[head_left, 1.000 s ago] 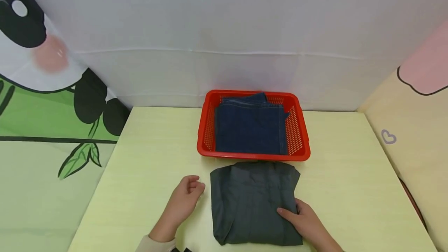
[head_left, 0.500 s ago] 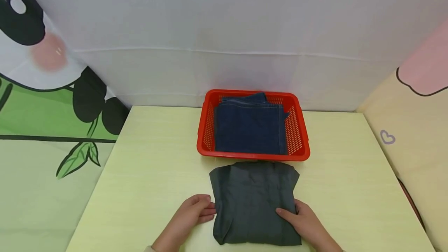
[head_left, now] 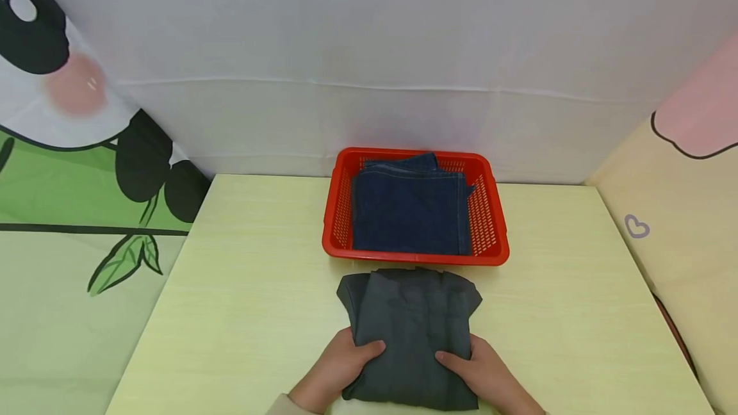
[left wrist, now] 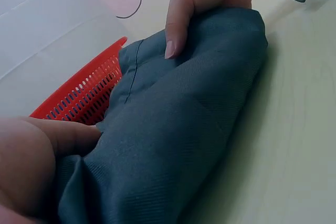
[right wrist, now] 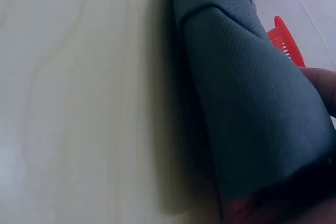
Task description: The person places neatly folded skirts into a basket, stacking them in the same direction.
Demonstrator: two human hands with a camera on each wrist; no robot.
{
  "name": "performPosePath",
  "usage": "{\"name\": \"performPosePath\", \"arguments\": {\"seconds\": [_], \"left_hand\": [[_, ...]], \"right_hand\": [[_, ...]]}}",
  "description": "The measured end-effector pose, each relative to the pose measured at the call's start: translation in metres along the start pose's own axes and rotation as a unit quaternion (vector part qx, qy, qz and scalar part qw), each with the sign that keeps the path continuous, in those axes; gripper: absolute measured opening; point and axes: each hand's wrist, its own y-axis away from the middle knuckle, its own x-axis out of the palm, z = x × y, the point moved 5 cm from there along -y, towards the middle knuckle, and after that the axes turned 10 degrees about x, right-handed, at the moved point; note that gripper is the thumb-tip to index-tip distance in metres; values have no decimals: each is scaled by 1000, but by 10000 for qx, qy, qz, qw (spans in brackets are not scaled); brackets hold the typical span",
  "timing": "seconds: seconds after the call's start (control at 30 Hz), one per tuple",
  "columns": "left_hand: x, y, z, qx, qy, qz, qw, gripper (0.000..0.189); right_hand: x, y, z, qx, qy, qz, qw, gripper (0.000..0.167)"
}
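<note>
A folded dark grey garment (head_left: 412, 325) lies in front of the basket at the table's near side; its exact kind does not show. My left hand (head_left: 346, 360) grips its left side, thumb on top and fingers hidden beneath. From the right side my right hand (head_left: 484, 370) holds it the same way, its thumb lying on the cloth. The left wrist view shows the garment (left wrist: 168, 103) bulging up between both hands, and the right wrist view shows its rounded near edge (right wrist: 236, 77) close to the tabletop.
Behind the garment stands a red plastic basket (head_left: 415, 259) with folded dark blue denim (head_left: 409, 213) inside. The pale yellow table (head_left: 259, 261) reaches back to a white cloth backdrop (head_left: 369, 50). Printed panels flank it on both sides.
My left hand has come in from beside the garment and taken hold of its left side. The garment has shifted slightly left and narrowed between the hands; the right hand kept its hold.
</note>
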Motion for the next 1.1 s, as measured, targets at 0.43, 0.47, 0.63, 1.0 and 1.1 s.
{"name": "performPosePath", "arguments": {"seconds": [0.43, 0.47, 0.63, 1.0, 1.1], "left_hand": [[-2, 4, -2, 15, -851, -150, 9963, 61], [-3, 5, -2, -16, -873, -167, 9960, 62], [-3, 14, -11, -136, -645, -193, 9976, 62], [1, 30, -60, 4, 129, 116, 9998, 59], [-1, 30, -79, 150, 93, 233, 9996, 57]], "right_hand": [[5, 1, -2, -64, -216, -86, 9997, 75], [6, 1, -2, -46, -247, -96, 9996, 75], [6, 10, 6, 17, -361, -9, 9993, 78], [-11, 56, 44, -233, -610, 25, 9979, 70], [-21, 67, 58, -460, -470, -134, 9977, 64]]}}
